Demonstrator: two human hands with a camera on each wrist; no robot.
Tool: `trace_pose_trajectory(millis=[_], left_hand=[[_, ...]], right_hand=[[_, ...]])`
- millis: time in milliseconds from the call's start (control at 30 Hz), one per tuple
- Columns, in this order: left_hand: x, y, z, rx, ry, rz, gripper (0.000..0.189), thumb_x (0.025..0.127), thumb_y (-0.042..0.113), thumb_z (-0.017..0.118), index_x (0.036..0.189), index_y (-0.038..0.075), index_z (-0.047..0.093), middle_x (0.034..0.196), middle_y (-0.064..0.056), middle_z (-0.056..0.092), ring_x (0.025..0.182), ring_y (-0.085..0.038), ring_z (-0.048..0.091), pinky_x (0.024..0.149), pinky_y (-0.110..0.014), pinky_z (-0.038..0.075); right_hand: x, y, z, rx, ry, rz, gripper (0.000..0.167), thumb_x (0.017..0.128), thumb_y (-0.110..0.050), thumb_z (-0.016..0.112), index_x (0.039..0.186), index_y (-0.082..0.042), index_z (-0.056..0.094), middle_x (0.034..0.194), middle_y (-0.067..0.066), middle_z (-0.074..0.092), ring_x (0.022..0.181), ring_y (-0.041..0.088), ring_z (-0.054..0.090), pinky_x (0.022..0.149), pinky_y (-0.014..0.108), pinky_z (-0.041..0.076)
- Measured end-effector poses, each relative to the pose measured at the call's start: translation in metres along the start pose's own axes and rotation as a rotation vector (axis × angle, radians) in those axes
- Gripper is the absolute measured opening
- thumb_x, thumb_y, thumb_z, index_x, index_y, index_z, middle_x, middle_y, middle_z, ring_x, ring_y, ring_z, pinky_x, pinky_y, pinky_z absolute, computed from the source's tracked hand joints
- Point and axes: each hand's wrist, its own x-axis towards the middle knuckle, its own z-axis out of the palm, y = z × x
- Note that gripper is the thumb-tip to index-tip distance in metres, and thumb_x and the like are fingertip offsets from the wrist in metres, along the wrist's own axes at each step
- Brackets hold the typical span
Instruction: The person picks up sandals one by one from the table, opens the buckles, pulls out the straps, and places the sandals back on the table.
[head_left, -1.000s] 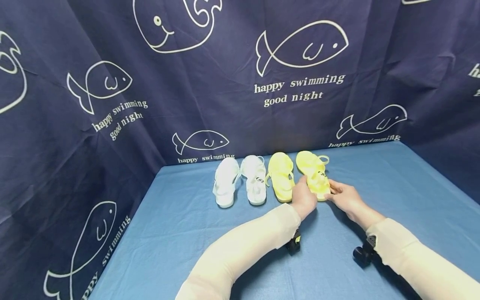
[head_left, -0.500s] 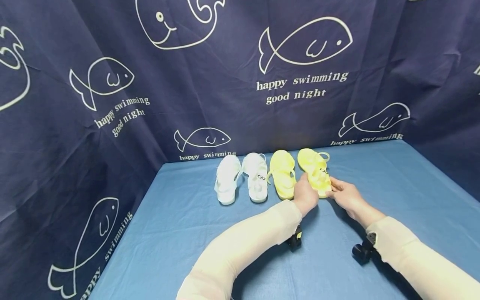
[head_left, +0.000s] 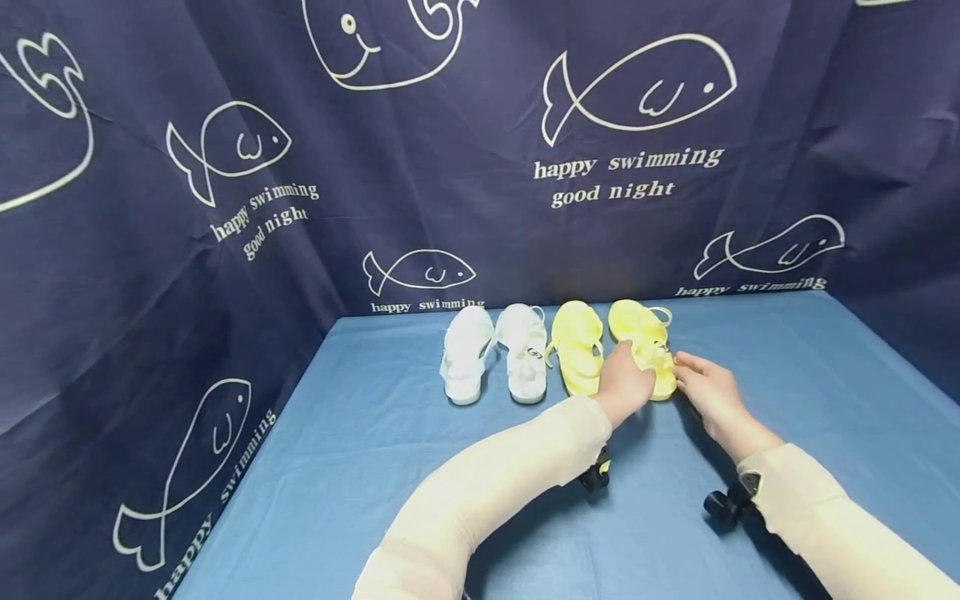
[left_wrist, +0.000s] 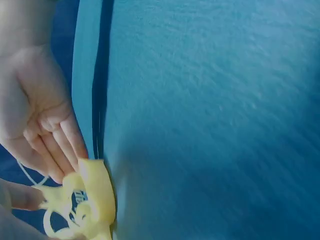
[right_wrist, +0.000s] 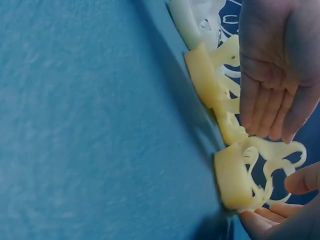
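Two yellow sandals stand side by side on the blue table. My left hand (head_left: 626, 379) lies along the left side of the right-hand yellow sandal (head_left: 628, 318), partly covering the other yellow sandal (head_left: 576, 333). On the opposite side, my right hand (head_left: 712, 398) has its fingertips by the same sandal's edge. From the left wrist view, the right hand (left_wrist: 47, 95) shows straight fingers reaching the sandal (left_wrist: 100, 195). In the right wrist view, the left hand (right_wrist: 272, 60) has straight fingers beside its straps. Neither hand visibly curls round it.
A pale whitish-green pair of sandals, one on the left (head_left: 465, 354) and one on the right (head_left: 525, 358), stands left of the yellow pair. Behind the blue table (head_left: 360, 467) hangs a dark blue curtain (head_left: 480, 150) with white fish prints. The curtain also covers the left and right sides.
The head view has shifted slightly. My right thumb has come off the near end of the right yellow sandal, and the left hand has slid slightly over toward it.
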Motion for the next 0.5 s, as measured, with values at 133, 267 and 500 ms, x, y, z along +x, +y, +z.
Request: trace_pose_trajectory(millis=[133, 267, 500], left_hand=[[0.004, 0.002, -0.008, -0.057, 0.025, 0.108, 0.045, 0.093, 0.021, 0.062, 0.137, 0.018, 0.054, 0.126, -0.001, 0.065, 0.116, -0.013, 0.061, 0.097, -0.022, 0.047], [0.009, -0.001, -0.021, -0.097, 0.043, 0.204, 0.043, 0.094, 0.017, 0.061, 0.137, 0.016, 0.055, 0.124, -0.004, 0.067, 0.110, -0.014, 0.064, 0.093, -0.020, 0.048], [0.014, -0.014, -0.051, -0.077, 0.042, 0.242, 0.045, 0.093, 0.018, 0.062, 0.137, 0.013, 0.055, 0.138, -0.003, 0.058, 0.125, -0.015, 0.055, 0.105, -0.021, 0.041]], right_hand=[[-0.001, -0.009, -0.003, -0.133, 0.089, -0.089, 0.057, 0.103, -0.030, 0.038, 0.150, 0.000, 0.027, 0.153, 0.023, 0.031, 0.140, 0.039, 0.032, 0.112, 0.050, 0.034], [-0.001, -0.020, -0.001, -0.277, 0.115, -0.160, 0.056, 0.103, -0.029, 0.039, 0.151, -0.003, 0.026, 0.150, 0.028, 0.032, 0.138, 0.046, 0.031, 0.110, 0.059, 0.031], [0.001, -0.024, 0.008, -0.386, 0.157, -0.281, 0.053, 0.097, -0.015, 0.037, 0.150, -0.009, 0.035, 0.139, 0.030, 0.047, 0.121, 0.046, 0.047, 0.095, 0.057, 0.040]])
